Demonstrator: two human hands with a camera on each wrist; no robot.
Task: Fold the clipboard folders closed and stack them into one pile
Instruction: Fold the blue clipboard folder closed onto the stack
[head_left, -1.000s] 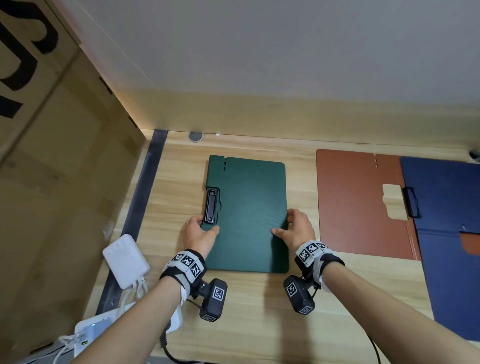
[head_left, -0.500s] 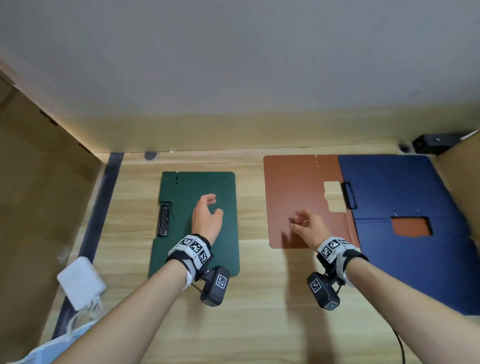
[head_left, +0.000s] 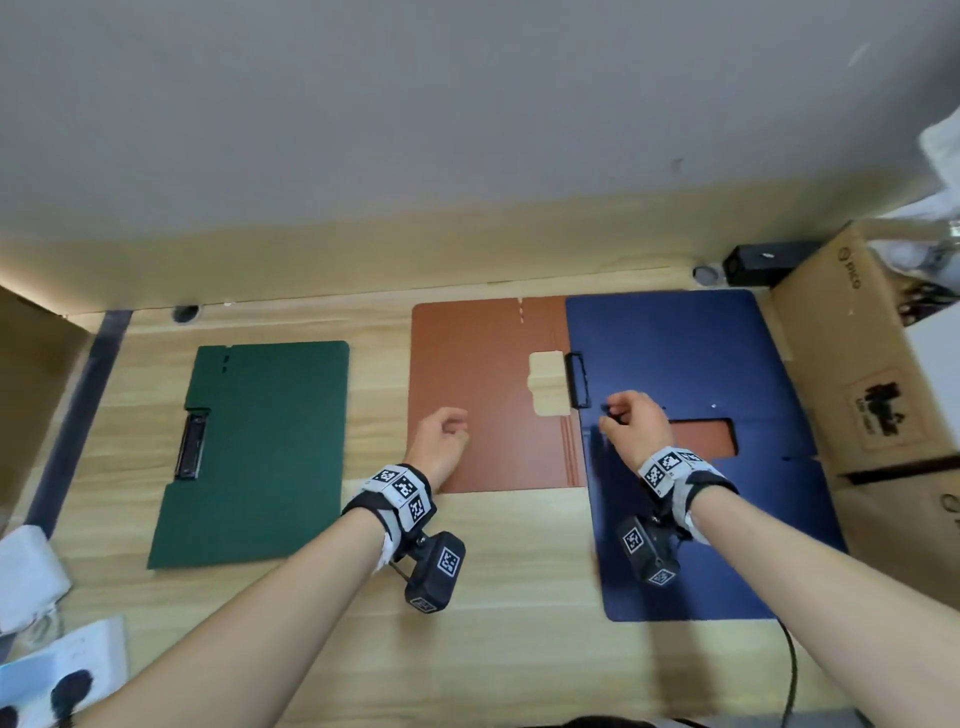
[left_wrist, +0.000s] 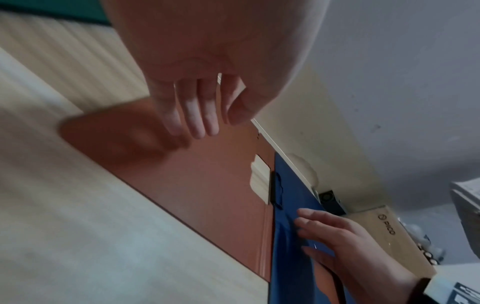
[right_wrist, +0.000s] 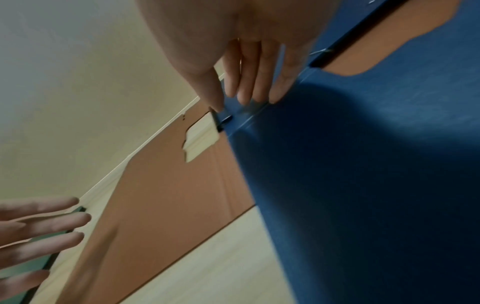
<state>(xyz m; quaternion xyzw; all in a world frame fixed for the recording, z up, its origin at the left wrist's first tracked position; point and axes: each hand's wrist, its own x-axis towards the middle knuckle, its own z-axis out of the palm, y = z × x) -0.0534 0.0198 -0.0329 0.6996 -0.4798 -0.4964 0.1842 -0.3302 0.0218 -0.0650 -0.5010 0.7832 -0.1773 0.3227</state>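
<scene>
Green folder is folded closed, flat on the desk at left, black clip on its left edge. Well apart from the other two.

Brown folder lies flat mid-desk, just right of the green one with a strip of desk between. Blue folder lies open and flat on the right, its left edge overlapping the brown one's right side; brown shows through a cutout in the blue panel. Black clip sits at the blue folder's left edge, next to a pale notch in the brown cover.

Left hand is over the brown folder's lower left area, fingers loosely curled, holding nothing; left wrist view shows fingertips hanging just above the brown surface, contact unclear.

Right hand is over the blue folder just right of its clip, fingers bent downward. Right wrist view shows fingertips down at the blue surface near the clip; nothing gripped that I can see.

Cardboard boxes along the right edge of the desk, black device at the back right. White adapter at far left.
</scene>
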